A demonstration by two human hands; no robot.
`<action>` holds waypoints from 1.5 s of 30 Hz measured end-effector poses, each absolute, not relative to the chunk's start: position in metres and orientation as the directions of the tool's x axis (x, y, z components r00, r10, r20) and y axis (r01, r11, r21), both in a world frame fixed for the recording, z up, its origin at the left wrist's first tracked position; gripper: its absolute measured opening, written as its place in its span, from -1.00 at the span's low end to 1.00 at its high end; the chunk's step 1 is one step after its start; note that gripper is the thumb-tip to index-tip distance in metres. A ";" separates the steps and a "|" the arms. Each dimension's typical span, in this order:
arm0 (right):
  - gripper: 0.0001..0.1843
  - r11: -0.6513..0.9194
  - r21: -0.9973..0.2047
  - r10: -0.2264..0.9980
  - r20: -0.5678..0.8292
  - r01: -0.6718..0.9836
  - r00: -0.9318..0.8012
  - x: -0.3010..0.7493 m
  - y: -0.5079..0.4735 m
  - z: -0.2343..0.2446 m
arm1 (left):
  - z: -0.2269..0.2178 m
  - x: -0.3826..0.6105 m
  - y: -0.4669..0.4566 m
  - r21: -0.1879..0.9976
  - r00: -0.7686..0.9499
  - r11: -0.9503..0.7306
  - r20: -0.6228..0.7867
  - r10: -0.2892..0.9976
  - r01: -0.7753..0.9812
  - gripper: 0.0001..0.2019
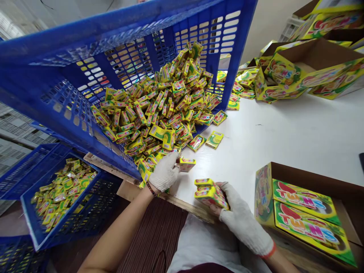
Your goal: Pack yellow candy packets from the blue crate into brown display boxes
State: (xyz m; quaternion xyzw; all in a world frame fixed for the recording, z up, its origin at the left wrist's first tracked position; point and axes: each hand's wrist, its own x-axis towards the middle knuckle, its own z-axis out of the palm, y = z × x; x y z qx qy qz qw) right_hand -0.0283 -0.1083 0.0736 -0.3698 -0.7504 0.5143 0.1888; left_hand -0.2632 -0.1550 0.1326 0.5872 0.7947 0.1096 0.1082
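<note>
A big blue crate [71, 94] lies tipped on its side on the white table [298, 136], and a heap of small yellow candy packs [162, 110] spills from it. My left hand [165, 172], in a white knit glove, pinches one small pack [187, 164] at the foot of the heap. My right hand [241, 216], also gloved, is closed round a stack of several packs [209, 192] held near the table's front edge. Two loose packs [206, 141] lie flat on the table just beyond.
An open carton [304, 210] with printed yellow flaps stands at the right front. More open yellow cartons [307, 72] and loose packs crowd the far right. Below the table on the left, a smaller blue crate [62, 197] holds more packs.
</note>
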 end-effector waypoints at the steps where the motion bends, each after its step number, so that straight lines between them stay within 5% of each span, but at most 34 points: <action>1: -0.40 0.116 -0.953 0.755 -0.097 0.279 -0.648 -0.027 -0.108 0.076 | 0.125 -0.253 -0.154 0.481 -0.304 0.287 -0.043 0.952 0.829 -0.88; 3: -0.32 0.035 -0.988 0.760 -0.069 0.148 -0.647 -0.025 -0.107 0.082 | 0.111 -0.232 -0.156 0.764 -0.283 0.241 -0.080 0.956 0.598 -0.90; 6: -0.44 0.078 -0.978 0.744 -0.074 0.196 -0.664 -0.020 -0.106 0.092 | 0.099 -0.212 -0.174 0.822 -0.236 0.223 -0.112 0.965 0.524 -0.87; 9: -0.55 0.344 -0.833 0.745 -0.038 0.433 -0.666 -0.017 -0.107 0.098 | 0.106 -0.223 -0.210 0.611 -0.292 0.254 -0.038 0.956 0.750 -0.72; 12: -0.49 0.600 -0.552 0.701 0.015 0.579 -0.713 -0.021 -0.106 0.093 | 0.120 -0.253 -0.248 0.192 -0.275 0.266 0.019 0.961 0.945 -0.52; 15: -0.34 0.673 -0.398 0.676 -0.012 0.624 -0.737 -0.029 -0.102 0.079 | 0.128 -0.280 -0.268 -0.103 -0.259 0.253 -0.049 0.965 0.962 -0.70; 21: -0.39 0.627 -0.514 0.707 0.059 0.586 -0.705 -0.024 -0.099 0.068 | 0.135 -0.283 -0.253 -0.169 -0.282 0.267 -0.073 0.957 0.949 -0.85; 26: -0.26 0.632 -0.397 0.719 -0.020 0.665 -0.695 -0.015 -0.098 0.068 | 0.134 -0.286 -0.239 -0.235 -0.184 0.122 -0.265 0.947 0.964 -0.65; 31: -0.25 0.604 -0.510 0.722 0.027 0.612 -0.691 -0.015 -0.100 0.062 | 0.143 -0.313 -0.233 -0.127 -0.062 0.034 -0.223 0.973 0.991 -0.75; 37: -0.36 0.621 -0.648 0.650 0.112 0.441 -0.751 -0.021 -0.107 0.066 | 0.141 -0.275 -0.187 0.204 -0.082 0.045 0.178 0.981 0.978 -0.72; 41: -0.21 0.633 -0.655 0.680 0.216 0.412 -0.701 -0.023 -0.112 0.058 | 0.108 -0.231 -0.143 0.670 -0.041 0.003 0.041 0.998 0.743 -0.89; 45: 0.17 0.610 -0.712 0.713 0.302 0.347 -0.633 -0.020 -0.114 0.037 | 0.078 -0.214 -0.128 0.852 -0.119 0.097 -0.041 0.992 0.515 -0.72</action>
